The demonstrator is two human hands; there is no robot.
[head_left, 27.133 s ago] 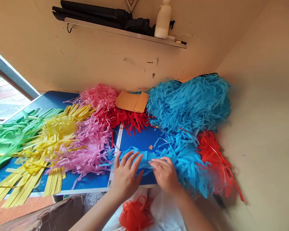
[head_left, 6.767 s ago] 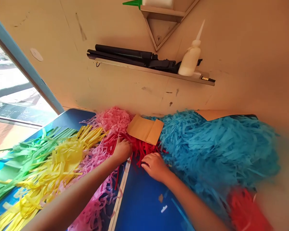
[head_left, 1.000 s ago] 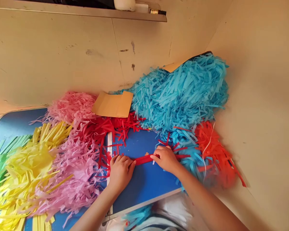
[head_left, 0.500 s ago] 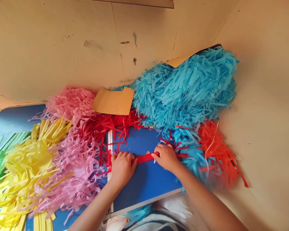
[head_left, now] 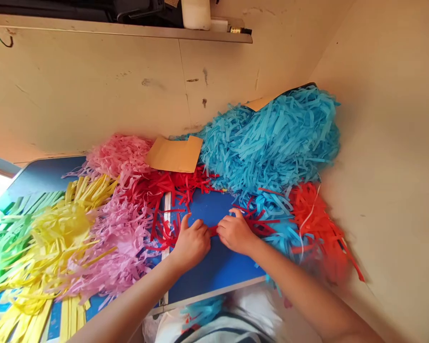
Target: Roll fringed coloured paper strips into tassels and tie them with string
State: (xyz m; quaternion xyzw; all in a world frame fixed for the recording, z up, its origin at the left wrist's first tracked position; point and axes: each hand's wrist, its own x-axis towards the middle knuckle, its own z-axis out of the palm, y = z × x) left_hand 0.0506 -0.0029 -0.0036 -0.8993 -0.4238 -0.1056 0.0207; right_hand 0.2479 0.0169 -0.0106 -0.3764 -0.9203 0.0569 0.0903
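Over the blue table [head_left: 214, 274], my left hand [head_left: 194, 240] and my right hand [head_left: 235, 232] are close together, both with fingers curled round a piece of red paper [head_left: 213, 230]. Only a short stretch of it shows between them. Cut red strips [head_left: 164, 233] fan out to the left of my left hand, and more red strips [head_left: 259, 224] spread out beyond my right hand. The undersides of both hands are hidden.
A large blue fringe pile [head_left: 271, 143] leans by the wall, with orange-red fringe [head_left: 312, 209] below. Tan card [head_left: 175, 154] lies behind my hands. Pink [head_left: 119, 155], lilac [head_left: 114, 247], yellow [head_left: 60, 228] and green [head_left: 10, 238] fringes cover the left. A shelf [head_left: 121, 29] hangs above.
My hands have come closer together, so less of the red paper shows between them. The view has shifted upward, bringing the shelf and the items on it into sight.
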